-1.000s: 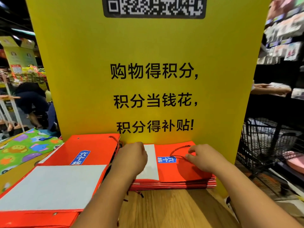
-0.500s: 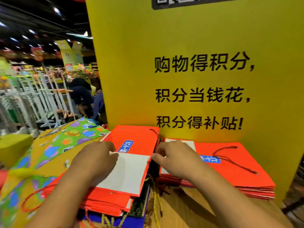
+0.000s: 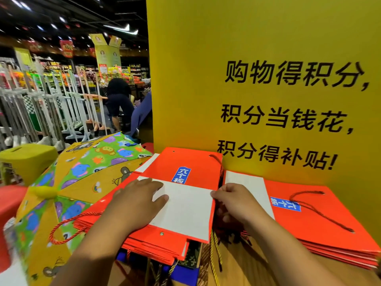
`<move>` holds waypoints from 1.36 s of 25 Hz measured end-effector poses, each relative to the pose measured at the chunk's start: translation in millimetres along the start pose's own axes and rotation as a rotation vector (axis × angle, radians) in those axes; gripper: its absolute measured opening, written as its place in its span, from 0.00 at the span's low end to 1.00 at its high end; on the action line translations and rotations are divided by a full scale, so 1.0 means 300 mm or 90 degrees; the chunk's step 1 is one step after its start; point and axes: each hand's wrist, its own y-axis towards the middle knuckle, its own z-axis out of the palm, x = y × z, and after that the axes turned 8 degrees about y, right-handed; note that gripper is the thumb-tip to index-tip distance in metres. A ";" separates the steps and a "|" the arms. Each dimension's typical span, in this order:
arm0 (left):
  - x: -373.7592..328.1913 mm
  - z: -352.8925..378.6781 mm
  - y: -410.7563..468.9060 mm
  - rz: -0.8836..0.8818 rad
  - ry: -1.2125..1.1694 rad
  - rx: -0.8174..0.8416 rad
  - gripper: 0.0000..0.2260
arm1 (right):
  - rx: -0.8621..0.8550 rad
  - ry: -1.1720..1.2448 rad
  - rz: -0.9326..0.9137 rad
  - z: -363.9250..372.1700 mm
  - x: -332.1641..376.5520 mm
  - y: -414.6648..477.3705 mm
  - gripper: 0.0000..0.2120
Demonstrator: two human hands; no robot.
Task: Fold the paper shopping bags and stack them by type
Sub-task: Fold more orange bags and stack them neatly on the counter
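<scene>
Below yellow sign: left hand flat, pressing top orange bag; right hand pinches its edge.

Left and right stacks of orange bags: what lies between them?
Head view: the right hand, gripping the edge of the left stack, and hanging cord handles fill the gap beside the right stack.

I see a wooden counter. The right stack of red bags lies flat directly on it, close against the yellow board. The left red stack rests on blue and dark patterned bags lying on the wood.
</scene>
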 end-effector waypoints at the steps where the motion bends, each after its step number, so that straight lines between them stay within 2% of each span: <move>1: -0.011 -0.001 -0.002 0.000 -0.008 -0.002 0.29 | 0.001 0.001 -0.006 0.000 0.005 -0.006 0.08; 3: -0.029 0.000 -0.010 0.001 -0.019 -0.017 0.30 | 0.004 0.041 -0.048 -0.001 0.002 -0.008 0.07; 5: -0.037 -0.008 -0.015 0.004 -0.059 -0.030 0.31 | -0.016 0.119 -0.142 -0.018 0.011 -0.023 0.07; 9: -0.119 -0.074 0.002 0.035 -0.168 -0.083 0.43 | -0.051 0.262 -0.281 -0.162 0.067 -0.095 0.05; 13: -0.336 -0.171 0.011 0.031 -0.390 -0.184 0.42 | -0.092 0.349 -0.328 -0.401 0.121 -0.219 0.05; 16: -0.505 -0.221 0.026 0.039 -0.568 -0.220 0.37 | -0.135 0.259 -0.357 -0.588 0.094 -0.295 0.05; 18: -0.605 -0.216 0.038 0.059 -0.571 -0.190 0.32 | -0.130 0.219 -0.332 -0.676 0.061 -0.348 0.05; 20: -0.698 -0.165 0.036 0.100 -0.382 -0.120 0.31 | -0.139 0.162 -0.293 -0.744 -0.010 -0.367 0.19; 21: -0.732 -0.122 0.025 0.116 -0.262 -0.091 0.31 | -0.159 0.150 -0.277 -0.766 -0.050 -0.367 0.22; 22: -0.753 -0.079 0.011 0.119 -0.181 -0.065 0.31 | -0.163 0.153 -0.258 -0.782 -0.086 -0.361 0.18; 23: -0.766 -0.030 0.000 0.105 -0.153 -0.034 0.31 | -0.162 0.176 -0.244 -0.791 -0.117 -0.353 0.08; 24: -0.768 0.016 -0.006 0.079 -0.161 -0.008 0.32 | -0.162 0.197 -0.237 -0.797 -0.147 -0.344 0.02; 25: -0.766 0.056 -0.007 0.052 -0.186 0.009 0.34 | -0.177 0.194 -0.226 -0.802 -0.182 -0.328 0.10; 27: -0.758 0.112 0.006 0.024 -0.204 -0.006 0.36 | -0.175 0.227 -0.182 -0.812 -0.237 -0.310 0.16; 30: -0.752 0.118 0.030 -0.008 -0.245 -0.023 0.31 | -0.074 0.307 -0.048 -0.811 -0.245 -0.283 0.06; 32: -0.747 0.111 0.036 -0.013 -0.240 -0.007 0.33 | -0.044 0.140 0.053 -0.796 -0.261 -0.243 0.11; 34: -0.739 0.115 0.038 -0.009 -0.220 0.000 0.34 | -0.073 -0.019 0.042 -0.750 -0.271 -0.202 0.08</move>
